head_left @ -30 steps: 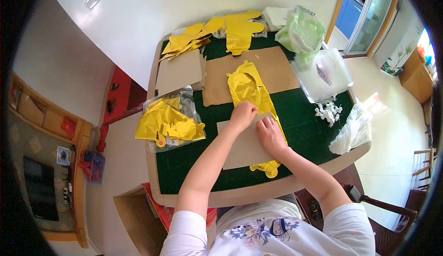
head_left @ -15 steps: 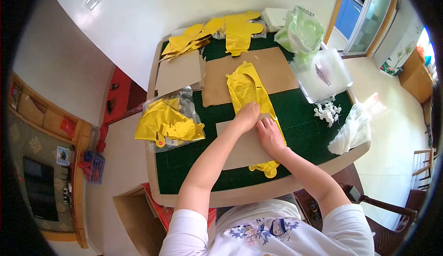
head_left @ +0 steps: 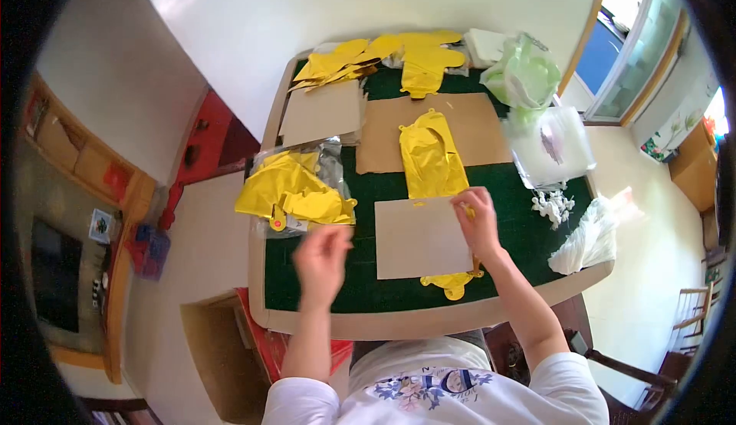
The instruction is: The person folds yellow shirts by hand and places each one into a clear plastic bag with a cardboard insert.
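A grey cardboard sheet (head_left: 422, 239) lies on the dark green table top, over the middle of a yellow foil piece (head_left: 433, 157) whose two ends stick out above and below it. My right hand (head_left: 477, 222) is at the sheet's upper right corner, fingers pinched near a bit of yellow; what it holds is too small to name. My left hand (head_left: 322, 256), blurred by motion, hovers left of the sheet, just below a clear bag with yellow foil (head_left: 295, 191); its fingers are smeared.
Brown cardboard (head_left: 376, 137) lies behind the foil. Stacked grey sheets (head_left: 322, 114) and more yellow foil (head_left: 429, 65) are at the back. To the right are a green-white bag (head_left: 523, 76), clear sleeves (head_left: 556, 149), white strings (head_left: 553, 205) and white plastic (head_left: 586, 233).
My left hand has left the sheet and moved left. My right hand has shifted right and slightly up. The yellow foil beside the sheet's right edge is now mostly out of sight. The view has shifted.
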`<action>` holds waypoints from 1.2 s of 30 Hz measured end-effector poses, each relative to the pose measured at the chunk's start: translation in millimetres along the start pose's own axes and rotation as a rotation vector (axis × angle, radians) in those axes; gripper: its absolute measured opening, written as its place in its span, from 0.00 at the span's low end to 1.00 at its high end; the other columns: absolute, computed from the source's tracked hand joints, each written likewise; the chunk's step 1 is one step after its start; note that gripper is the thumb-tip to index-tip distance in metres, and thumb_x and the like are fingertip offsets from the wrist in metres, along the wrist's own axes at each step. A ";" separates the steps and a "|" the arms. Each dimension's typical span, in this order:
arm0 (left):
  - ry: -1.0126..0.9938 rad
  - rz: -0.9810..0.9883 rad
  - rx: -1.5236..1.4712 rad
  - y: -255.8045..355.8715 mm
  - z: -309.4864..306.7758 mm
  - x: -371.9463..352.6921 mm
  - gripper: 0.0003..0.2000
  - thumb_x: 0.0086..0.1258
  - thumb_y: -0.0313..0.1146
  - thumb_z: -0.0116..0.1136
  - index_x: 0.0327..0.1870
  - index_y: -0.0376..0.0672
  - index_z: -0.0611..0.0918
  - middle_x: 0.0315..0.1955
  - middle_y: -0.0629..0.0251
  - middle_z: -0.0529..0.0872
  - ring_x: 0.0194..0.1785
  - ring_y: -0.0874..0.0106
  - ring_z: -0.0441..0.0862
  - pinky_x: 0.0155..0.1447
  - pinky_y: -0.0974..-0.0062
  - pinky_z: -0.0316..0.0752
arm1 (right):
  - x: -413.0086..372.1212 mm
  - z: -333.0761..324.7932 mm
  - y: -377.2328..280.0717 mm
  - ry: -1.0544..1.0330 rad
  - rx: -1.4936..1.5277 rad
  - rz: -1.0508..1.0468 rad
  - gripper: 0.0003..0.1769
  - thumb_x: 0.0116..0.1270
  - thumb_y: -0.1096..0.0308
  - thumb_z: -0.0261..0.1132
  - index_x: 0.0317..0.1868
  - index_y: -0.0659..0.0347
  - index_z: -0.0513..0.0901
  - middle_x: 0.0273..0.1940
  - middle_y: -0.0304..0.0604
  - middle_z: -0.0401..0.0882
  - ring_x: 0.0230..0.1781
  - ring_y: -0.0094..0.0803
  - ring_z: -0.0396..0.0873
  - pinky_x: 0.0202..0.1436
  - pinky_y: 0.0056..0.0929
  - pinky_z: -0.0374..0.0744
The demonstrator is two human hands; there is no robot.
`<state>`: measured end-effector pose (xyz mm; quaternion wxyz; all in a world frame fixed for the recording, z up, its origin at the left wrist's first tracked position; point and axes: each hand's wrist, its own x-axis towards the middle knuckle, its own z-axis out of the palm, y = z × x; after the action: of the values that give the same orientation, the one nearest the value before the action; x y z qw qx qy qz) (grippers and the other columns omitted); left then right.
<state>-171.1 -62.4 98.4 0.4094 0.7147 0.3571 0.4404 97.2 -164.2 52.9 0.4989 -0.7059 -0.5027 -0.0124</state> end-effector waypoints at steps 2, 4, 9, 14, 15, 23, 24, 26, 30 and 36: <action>0.328 0.022 0.056 -1.2 -65.9 -6.4 0.04 0.72 0.30 0.58 0.42 0.43 0.82 0.35 0.66 0.83 0.38 0.77 0.81 0.43 0.80 0.76 | 9.7 -10.2 -39.9 0.048 0.165 0.005 0.08 0.57 0.82 0.66 0.36 0.62 0.81 0.35 0.46 0.75 0.36 0.41 0.77 0.41 0.31 0.78; 0.559 0.055 0.416 -9.1 -134.2 4.6 0.09 0.74 0.35 0.55 0.46 0.40 0.81 0.34 0.65 0.82 0.36 0.76 0.80 0.44 0.78 0.75 | 11.1 -9.6 -92.7 0.090 0.309 -0.071 0.09 0.57 0.82 0.67 0.37 0.60 0.81 0.34 0.45 0.76 0.34 0.39 0.77 0.39 0.29 0.78; 0.139 -0.565 1.450 -74.8 -246.0 41.2 0.11 0.72 0.37 0.55 0.37 0.37 0.80 0.33 0.54 0.83 0.36 0.61 0.81 0.42 0.66 0.75 | 4.3 92.4 -218.0 -0.235 0.466 -0.488 0.14 0.60 0.79 0.63 0.47 0.58 0.80 0.42 0.47 0.78 0.43 0.46 0.78 0.43 0.36 0.79; 0.304 -0.327 1.042 -111.5 -259.1 33.4 0.08 0.68 0.32 0.57 0.35 0.36 0.78 0.33 0.52 0.80 0.39 0.55 0.79 0.44 0.61 0.73 | -7.2 172.4 -206.0 -0.492 0.312 -0.511 0.17 0.59 0.74 0.63 0.51 0.60 0.79 0.51 0.51 0.75 0.52 0.49 0.76 0.52 0.38 0.78; 0.311 -0.371 1.006 -72.9 -237.7 27.5 0.07 0.68 0.32 0.56 0.36 0.36 0.78 0.34 0.52 0.81 0.40 0.55 0.79 0.45 0.60 0.73 | -9.9 160.6 -183.4 -0.510 0.314 -0.490 0.18 0.59 0.74 0.64 0.52 0.60 0.79 0.51 0.51 0.76 0.52 0.49 0.76 0.54 0.38 0.77; -0.433 0.406 0.607 -30.3 -4.9 -44.9 0.17 0.60 0.34 0.66 0.51 0.45 0.81 0.58 0.56 0.77 0.66 0.58 0.69 0.67 0.57 0.66 | 1.9 -8.8 15.0 -0.082 -0.166 -0.048 0.08 0.63 0.80 0.60 0.42 0.65 0.82 0.46 0.50 0.82 0.49 0.48 0.79 0.53 0.37 0.77; -0.557 0.460 0.583 -31.4 17.9 -51.1 0.20 0.61 0.36 0.66 0.55 0.47 0.79 0.63 0.56 0.73 0.71 0.58 0.64 0.71 0.53 0.62 | -2.8 -24.4 28.1 -0.093 -0.212 -0.071 0.10 0.63 0.80 0.60 0.44 0.64 0.82 0.47 0.51 0.82 0.49 0.47 0.79 0.53 0.37 0.77; -0.650 0.457 0.590 -32.1 50.7 -54.5 0.24 0.62 0.39 0.65 0.60 0.50 0.76 0.67 0.57 0.68 0.74 0.59 0.59 0.72 0.48 0.59 | -17.4 -43.3 45.5 -0.156 -0.244 -0.071 0.11 0.63 0.79 0.60 0.45 0.63 0.82 0.48 0.49 0.81 0.50 0.48 0.79 0.54 0.38 0.78; -0.763 0.452 0.652 -42.6 90.0 -59.2 0.28 0.64 0.45 0.61 0.67 0.54 0.72 0.71 0.59 0.64 0.76 0.61 0.55 0.73 0.43 0.53 | -39.2 -51.1 63.1 -0.204 -0.289 -0.079 0.16 0.63 0.79 0.60 0.52 0.62 0.82 0.56 0.50 0.78 0.57 0.47 0.75 0.61 0.38 0.74; -0.777 0.451 0.679 -39.3 109.1 -58.7 0.29 0.66 0.46 0.59 0.68 0.54 0.70 0.72 0.59 0.62 0.76 0.63 0.54 0.73 0.41 0.50 | -39.2 -50.5 60.9 -0.275 -0.332 -0.190 0.18 0.64 0.76 0.60 0.55 0.62 0.79 0.56 0.52 0.77 0.59 0.48 0.73 0.63 0.42 0.72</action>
<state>-97.4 -127.0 13.1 0.1535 0.9748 0.1399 0.0817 146.2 -227.6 15.8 0.2991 -0.7230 -0.6211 -0.0454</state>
